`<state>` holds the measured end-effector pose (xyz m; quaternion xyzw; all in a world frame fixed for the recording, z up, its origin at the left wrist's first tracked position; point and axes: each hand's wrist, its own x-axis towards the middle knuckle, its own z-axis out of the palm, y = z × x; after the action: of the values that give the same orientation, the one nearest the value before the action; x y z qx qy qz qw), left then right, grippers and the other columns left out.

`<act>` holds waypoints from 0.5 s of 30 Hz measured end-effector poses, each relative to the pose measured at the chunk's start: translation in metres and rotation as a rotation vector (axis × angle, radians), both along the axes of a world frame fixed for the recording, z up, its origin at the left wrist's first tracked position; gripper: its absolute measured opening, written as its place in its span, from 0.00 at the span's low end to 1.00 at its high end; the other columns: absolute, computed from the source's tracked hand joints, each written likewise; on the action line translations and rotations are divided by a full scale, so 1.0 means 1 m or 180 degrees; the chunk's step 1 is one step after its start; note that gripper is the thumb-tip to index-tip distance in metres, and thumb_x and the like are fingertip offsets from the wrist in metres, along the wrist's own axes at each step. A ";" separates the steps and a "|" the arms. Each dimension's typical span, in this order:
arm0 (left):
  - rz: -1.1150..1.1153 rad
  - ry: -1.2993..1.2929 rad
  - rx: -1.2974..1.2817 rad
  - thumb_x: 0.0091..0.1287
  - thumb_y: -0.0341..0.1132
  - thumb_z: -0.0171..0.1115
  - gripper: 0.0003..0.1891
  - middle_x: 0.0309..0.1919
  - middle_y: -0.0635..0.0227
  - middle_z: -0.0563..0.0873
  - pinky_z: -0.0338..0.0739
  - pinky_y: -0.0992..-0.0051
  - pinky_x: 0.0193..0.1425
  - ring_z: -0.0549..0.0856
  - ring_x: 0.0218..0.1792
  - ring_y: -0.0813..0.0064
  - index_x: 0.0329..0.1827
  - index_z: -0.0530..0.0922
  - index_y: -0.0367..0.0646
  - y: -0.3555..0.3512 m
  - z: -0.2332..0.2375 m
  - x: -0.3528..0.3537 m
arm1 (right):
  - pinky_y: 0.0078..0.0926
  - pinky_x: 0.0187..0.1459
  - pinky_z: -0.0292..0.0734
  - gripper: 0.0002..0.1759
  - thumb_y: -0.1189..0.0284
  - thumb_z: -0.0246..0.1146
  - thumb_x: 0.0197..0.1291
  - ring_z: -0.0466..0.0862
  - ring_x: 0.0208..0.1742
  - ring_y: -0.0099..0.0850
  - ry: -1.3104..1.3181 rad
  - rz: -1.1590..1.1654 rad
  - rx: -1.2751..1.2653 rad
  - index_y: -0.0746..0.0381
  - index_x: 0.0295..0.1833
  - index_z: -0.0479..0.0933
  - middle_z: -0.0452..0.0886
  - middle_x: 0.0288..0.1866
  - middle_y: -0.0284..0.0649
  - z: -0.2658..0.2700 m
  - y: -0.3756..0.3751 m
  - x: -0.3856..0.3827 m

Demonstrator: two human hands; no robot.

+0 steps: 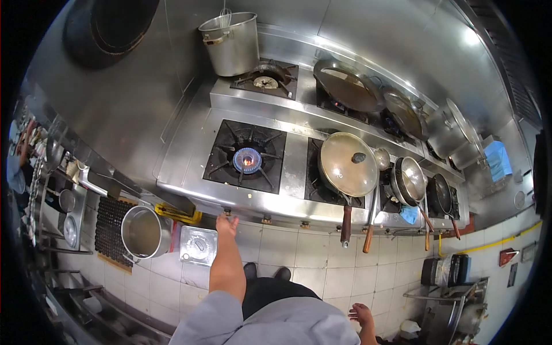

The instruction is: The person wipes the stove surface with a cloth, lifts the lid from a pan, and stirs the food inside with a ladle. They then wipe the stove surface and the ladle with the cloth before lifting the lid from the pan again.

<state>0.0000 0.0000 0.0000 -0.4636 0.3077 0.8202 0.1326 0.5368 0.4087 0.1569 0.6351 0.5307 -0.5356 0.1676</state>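
Observation:
My left hand (pixel 227 224) reaches forward to the stove's front edge, its fingers closed around a burner knob (pixel 227 212). Above that knob, a blue flame burns in the front left burner (pixel 247 160), with no pot over it. My right hand (pixel 360 313) hangs low at my right side, holding nothing, its fingers loosely apart. Right of the lit burner sits a frying pan covered by a glass lid (pixel 348 164). The pan's brown handle (pixel 346 225) sticks out past the stove edge.
A tall pot (pixel 236 49) with a whisk stands at the back left. Woks (pixel 348 86) rest on the rear burners. More pans (pixel 409 181) have handles jutting over the front edge. On the floor at left are a large pot (pixel 142 232) and a square metal lid (pixel 198 246).

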 end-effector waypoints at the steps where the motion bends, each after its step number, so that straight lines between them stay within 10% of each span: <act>1: 0.0150 0.0190 0.0179 0.67 0.39 0.50 0.27 0.57 0.62 0.66 0.77 0.57 0.45 0.78 0.44 0.61 0.67 0.53 0.54 0.009 -0.009 0.010 | 0.31 0.25 0.78 0.27 0.66 0.59 0.58 0.83 0.29 0.37 0.0033 -0.0021 0.0045 0.62 0.61 0.63 0.80 0.38 0.47 0.018 -0.001 0.009; 15: 0.0712 0.0564 0.0247 0.65 0.26 0.50 0.15 0.47 0.66 0.75 0.74 0.58 0.49 0.76 0.46 0.63 0.54 0.66 0.50 -0.003 0.009 -0.014 | 0.26 0.26 0.77 0.25 0.68 0.59 0.59 0.82 0.28 0.31 0.0421 0.0458 0.0144 0.65 0.60 0.64 0.80 0.35 0.44 0.021 -0.048 -0.093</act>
<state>-0.0142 -0.0031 0.0088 -0.4153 0.2327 0.8789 0.0305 0.4443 0.3608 0.1784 0.5622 0.5968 -0.5508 0.1559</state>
